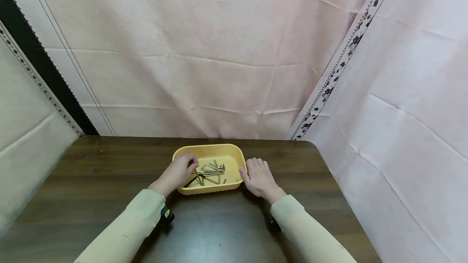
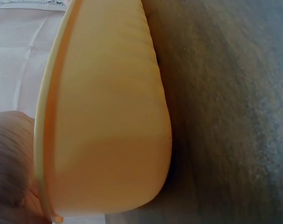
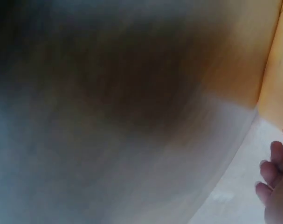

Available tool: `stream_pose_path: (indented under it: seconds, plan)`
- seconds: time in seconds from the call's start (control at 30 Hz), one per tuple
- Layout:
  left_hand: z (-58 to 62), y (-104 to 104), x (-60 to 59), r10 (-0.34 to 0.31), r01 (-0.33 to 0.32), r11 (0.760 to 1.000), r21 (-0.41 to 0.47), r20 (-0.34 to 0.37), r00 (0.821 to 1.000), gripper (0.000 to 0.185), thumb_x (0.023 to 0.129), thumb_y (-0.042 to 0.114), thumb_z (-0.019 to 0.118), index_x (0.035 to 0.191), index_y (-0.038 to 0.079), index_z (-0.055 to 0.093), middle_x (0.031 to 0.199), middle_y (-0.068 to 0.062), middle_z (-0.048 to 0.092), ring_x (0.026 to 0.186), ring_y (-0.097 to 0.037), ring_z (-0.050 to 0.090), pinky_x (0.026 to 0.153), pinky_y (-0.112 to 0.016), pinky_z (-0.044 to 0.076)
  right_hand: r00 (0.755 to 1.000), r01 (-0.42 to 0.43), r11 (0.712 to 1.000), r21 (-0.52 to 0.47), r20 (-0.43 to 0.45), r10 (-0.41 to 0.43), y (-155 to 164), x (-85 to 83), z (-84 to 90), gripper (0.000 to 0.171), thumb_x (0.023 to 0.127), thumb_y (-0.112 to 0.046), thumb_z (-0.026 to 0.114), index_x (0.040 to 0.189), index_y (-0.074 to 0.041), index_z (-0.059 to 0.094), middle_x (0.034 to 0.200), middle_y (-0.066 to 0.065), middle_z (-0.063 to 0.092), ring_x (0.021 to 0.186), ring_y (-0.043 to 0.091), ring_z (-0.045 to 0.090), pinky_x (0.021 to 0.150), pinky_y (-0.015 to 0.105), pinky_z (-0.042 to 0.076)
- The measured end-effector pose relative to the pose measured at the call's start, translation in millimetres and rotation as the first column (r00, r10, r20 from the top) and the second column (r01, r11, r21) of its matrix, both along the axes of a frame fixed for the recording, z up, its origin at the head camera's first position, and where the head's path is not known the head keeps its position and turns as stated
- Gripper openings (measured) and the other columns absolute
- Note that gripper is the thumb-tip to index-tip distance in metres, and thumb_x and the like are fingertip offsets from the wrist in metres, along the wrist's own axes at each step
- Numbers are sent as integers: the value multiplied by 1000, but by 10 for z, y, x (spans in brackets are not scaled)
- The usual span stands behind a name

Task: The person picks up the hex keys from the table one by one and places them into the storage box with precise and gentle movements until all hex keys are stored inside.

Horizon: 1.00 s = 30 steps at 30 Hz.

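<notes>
The left hand (image 1: 179, 170) reached into the yellow tray (image 1: 234, 155), fingers curled over metal keys (image 1: 210, 171); whether it gripped one I cannot tell. The right hand (image 1: 259, 177) lay flat and relaxed on the desk (image 1: 91, 182), thumb touching the tray.

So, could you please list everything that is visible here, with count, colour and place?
tray: one, yellow, on the table at its far middle
metal pins: many, exact count unclear, brassy grey, loose inside the tray
table: one, dark brown wood, fills the lower view
cloth backdrop: pale pink, behind and to the right of the table
left hand: one, fingers curled over the tray's left rim, above the pins
right hand: one, fingers straight, flat on the table against the tray's right side
sleeves: two, cream, at the bottom
</notes>
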State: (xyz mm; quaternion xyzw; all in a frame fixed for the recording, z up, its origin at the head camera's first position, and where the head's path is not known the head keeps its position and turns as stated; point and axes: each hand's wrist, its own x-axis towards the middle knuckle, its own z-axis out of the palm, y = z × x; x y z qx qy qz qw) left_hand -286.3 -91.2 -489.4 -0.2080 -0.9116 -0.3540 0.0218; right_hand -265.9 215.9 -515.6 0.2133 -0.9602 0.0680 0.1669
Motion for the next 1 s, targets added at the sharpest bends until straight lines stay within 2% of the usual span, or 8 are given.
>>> stream_pose_path:
  seconds: [0.2,0.43,0.63,0.83,1.0]
  plan:
    - [10,-1,-27,-1,1,1000,-30,-8,1000,10,95,12,61,86,13,56,79,0,51,69,-15,48,65,-33,42,999,45,997,58,-15,-44,-91,55,-40,24,99,-28,31,89,-10,43,84,4,40,80,27,41,74,42,34]
    - [84,44,-25,-52,51,997,-60,-15,999,7,91,4,63,85,7,60,81,-1,52,75,-17,48,70,-35,44,994,108,989,100,12,-110,-110,35,-82,24,97,-29,29,88,-11,42,84,5,40,81,27,41,74,42,33]
    - [81,39,-25,-58,55,993,-107,-25,998,6,90,0,62,87,5,60,85,-2,54,78,-17,49,73,-36,45,993,114,988,102,8,-115,-108,30,-72,24,97,-29,30,87,-11,42,82,5,38,80,28,41,74,43,33]
    - [50,16,-44,-58,58,989,-138,5,998,5,92,2,60,89,6,62,86,-1,55,79,-17,49,74,-35,46,991,129,986,106,34,-133,-160,68,43,21,96,-27,33,87,-10,42,83,6,39,80,27,39,74,43,33]
    - [26,-31,-57,-36,41,989,-143,32,999,2,92,5,62,94,4,62,89,-2,55,80,-18,51,74,-37,46,986,134,982,133,79,-145,-215,38,53,24,97,-29,30,89,-10,43,83,5,38,81,26,38,75,42,32]
